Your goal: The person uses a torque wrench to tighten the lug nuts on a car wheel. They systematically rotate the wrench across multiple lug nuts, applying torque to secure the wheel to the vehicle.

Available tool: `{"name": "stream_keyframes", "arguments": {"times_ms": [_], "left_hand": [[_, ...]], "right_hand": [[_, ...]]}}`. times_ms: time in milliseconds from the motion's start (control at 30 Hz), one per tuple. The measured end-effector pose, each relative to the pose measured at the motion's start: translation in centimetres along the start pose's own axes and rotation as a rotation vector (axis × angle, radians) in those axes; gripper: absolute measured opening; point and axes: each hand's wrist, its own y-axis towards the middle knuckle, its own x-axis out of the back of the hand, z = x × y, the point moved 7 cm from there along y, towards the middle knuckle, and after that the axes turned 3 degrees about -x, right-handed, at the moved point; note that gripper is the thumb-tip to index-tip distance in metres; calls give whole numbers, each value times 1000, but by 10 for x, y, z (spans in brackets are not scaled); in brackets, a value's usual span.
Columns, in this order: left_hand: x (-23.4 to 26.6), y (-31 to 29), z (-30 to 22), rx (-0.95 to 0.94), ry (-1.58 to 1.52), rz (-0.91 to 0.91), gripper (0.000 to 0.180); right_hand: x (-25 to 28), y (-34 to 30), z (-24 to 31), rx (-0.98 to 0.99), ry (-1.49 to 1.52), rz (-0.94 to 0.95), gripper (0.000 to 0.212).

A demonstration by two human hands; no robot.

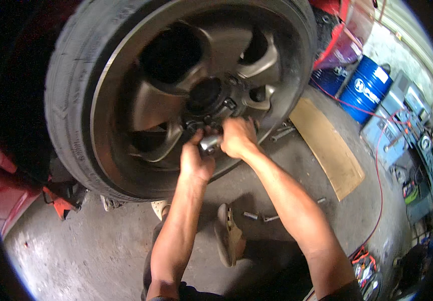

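A car wheel with a black tyre (73, 115) and a bronze-grey spoked rim (153, 106) stands upright in front of me. Low on its hub, my left hand (196, 159) is closed around a shiny cylindrical metal piece that looks like a socket (210, 143). Beside it, my right hand (238, 137) is closed too, its fingers against the spokes near the lug holes. What that hand grips is hidden behind the fingers and blurred. A wheel nut or stud (230, 104) shows just above my right hand.
Loose metal tools (250, 215) lie on the concrete floor by my shoe (229, 236). A cardboard sheet (329, 150) is at the right, with a blue drum (366, 90) and grey machine (389, 125) beyond. A red hose (378, 200) runs along the floor. An orange-red jack-like stand (62, 203) sits left.
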Motion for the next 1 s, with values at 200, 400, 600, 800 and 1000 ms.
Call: {"name": "stream_keyframes", "arguments": {"times_ms": [200,400,600,800,1000], "left_hand": [[-8,-7,-2,-53,-29,68,18],[-10,-1,1,-98,-39,-25,17],[-12,-1,9,-30,-187,81,25],[-6,5,8,-32,-204,-100,5],[-12,-17,-7,44,-44,-53,12]], "right_hand": [[-19,-4,0,-18,248,224,33],[51,-20,63,572,-487,-430,10],[44,-46,94,761,-706,-641,8],[33,-12,29,502,-257,-431,8],[-66,3,-23,-59,728,60,29]]}}
